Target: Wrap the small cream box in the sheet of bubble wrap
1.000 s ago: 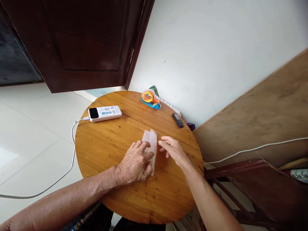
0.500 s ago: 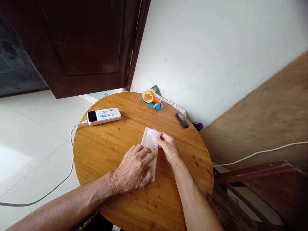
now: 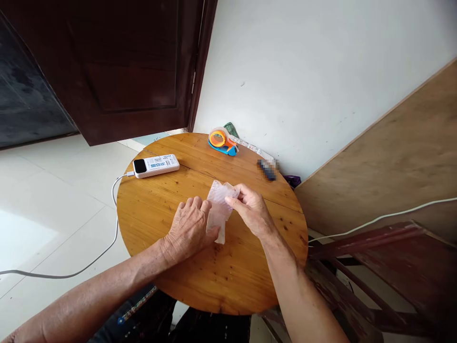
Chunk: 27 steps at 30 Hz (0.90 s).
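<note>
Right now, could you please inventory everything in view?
table: one, brown, centre
bubble wrap: one, whitish, on table
tape dispenser: one, blue and orange, far edge
device: one, white, left
cables: two, white, left and right
blurred object: one, dark, right
strip: one, white, beside dispenser
item: one, green, behind dispenser
bundle: one, purple, beyond table
door: one, maroon, left
wall: one, white, behind
panel: one, brown, right
furniture: one, maroon, lower right
floor: one, pale, left
clothing: unclear count, dark, bottom
left hand: one, touching wrap
right hand: one, pinching wrap
</note>
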Available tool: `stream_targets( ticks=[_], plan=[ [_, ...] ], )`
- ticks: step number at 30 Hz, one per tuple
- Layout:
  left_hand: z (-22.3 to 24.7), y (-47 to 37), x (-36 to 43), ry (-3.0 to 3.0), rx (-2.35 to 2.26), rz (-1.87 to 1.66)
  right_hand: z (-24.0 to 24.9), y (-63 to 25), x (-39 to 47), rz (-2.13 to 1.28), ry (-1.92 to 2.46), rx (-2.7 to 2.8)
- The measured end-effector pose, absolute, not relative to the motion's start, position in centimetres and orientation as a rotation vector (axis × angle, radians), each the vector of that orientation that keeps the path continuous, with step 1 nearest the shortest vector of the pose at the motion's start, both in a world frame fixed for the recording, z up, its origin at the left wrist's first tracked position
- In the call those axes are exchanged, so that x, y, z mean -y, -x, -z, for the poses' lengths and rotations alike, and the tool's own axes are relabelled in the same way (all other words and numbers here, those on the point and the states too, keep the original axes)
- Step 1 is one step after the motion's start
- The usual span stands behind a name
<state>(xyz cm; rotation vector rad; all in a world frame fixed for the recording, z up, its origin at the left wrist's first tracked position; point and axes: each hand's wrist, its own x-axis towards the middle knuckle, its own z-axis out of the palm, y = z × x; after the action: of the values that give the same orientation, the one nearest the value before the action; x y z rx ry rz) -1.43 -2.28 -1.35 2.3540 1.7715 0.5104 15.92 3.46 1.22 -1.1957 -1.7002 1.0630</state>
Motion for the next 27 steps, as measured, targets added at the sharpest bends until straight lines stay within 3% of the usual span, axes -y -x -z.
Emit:
stream_targets(
  ticks=[4,9,18,27],
  plan=[
    [1.8,1.4,2.6,-2.227,-1.868,-0.570,-2.3,-15.8,-0.3,-0.826,1.247,1.889],
    [2.6,1.4,2.6,-2.144,-1.857,-0.654,-0.3,-15.9,3.2,-0.660,1.191,1.958],
    [3.3,4.2,1.5,-2.306,-1.063,-0.652,4.3,-15.6,6.0,-0.339,1.063,1.976],
    [5.2,4.6,1.1,-2.346,-0.981,-0.796,5.2,-15.5,5.4,-0.091,0.996,2.109]
  ],
)
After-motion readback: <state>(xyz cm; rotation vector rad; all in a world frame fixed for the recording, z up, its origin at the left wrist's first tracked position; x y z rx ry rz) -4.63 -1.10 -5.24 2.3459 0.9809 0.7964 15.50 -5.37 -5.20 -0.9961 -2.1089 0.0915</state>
